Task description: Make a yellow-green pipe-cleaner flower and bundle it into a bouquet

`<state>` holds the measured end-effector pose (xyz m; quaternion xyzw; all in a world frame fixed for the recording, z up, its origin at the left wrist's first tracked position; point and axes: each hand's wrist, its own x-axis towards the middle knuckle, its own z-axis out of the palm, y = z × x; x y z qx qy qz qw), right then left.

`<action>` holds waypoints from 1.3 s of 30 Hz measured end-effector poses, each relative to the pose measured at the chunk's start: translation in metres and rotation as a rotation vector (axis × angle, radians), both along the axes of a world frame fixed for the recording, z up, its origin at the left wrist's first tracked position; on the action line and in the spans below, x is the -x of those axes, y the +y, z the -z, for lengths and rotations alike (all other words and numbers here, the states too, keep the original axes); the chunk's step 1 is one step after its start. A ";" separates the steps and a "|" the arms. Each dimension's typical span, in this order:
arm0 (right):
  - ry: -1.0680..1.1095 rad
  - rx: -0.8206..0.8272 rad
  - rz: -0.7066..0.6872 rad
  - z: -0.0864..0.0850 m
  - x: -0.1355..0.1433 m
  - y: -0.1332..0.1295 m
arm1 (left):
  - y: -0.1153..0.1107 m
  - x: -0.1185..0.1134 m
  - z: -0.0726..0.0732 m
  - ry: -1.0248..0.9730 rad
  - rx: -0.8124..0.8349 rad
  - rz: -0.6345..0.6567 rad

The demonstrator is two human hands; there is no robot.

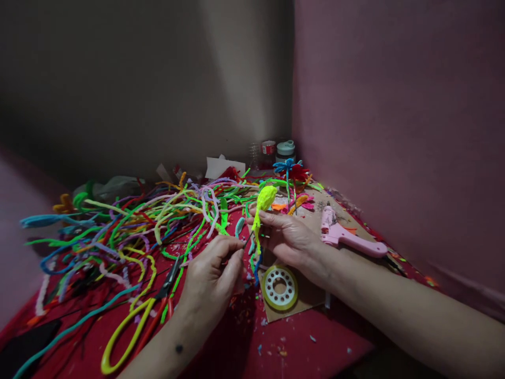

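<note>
My right hand (290, 237) holds a neon-yellow pipe-cleaner bud (266, 197) between thumb and fingers. Its rounded head points up, and a loose yellow tail hangs below. My left hand (215, 268) is closed in a pinch on a thin dark stem (248, 240), which runs up toward the base of the bud. Whether the stem is joined to the bud I cannot tell. Below my right hand, a roll of clear yellowish tape (280, 287) lies on a piece of cardboard (311, 300). Scissors with yellow and red handles (128, 337) lie left of my left wrist.
A large tangle of colourful pipe cleaners (130, 226) covers the left side of the red-covered table (292, 347). At right lies a pink glue gun (351, 239). Blue (287, 166) and red pipe-cleaner flowers stand behind my hands. A lidded bottle (285, 150) is near the wall corner.
</note>
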<state>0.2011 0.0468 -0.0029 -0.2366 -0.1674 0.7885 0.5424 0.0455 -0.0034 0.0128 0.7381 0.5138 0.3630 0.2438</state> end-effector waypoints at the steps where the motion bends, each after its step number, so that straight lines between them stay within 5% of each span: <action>1: -0.002 0.003 0.003 0.000 0.000 0.000 | -0.001 -0.001 0.000 -0.006 0.015 -0.003; 23: 0.040 0.048 0.036 -0.002 0.002 -0.002 | 0.002 -0.015 0.006 -0.152 0.065 -0.019; 39: 0.006 -0.112 -0.032 0.006 0.005 -0.004 | 0.011 -0.028 0.003 -0.427 0.313 -0.044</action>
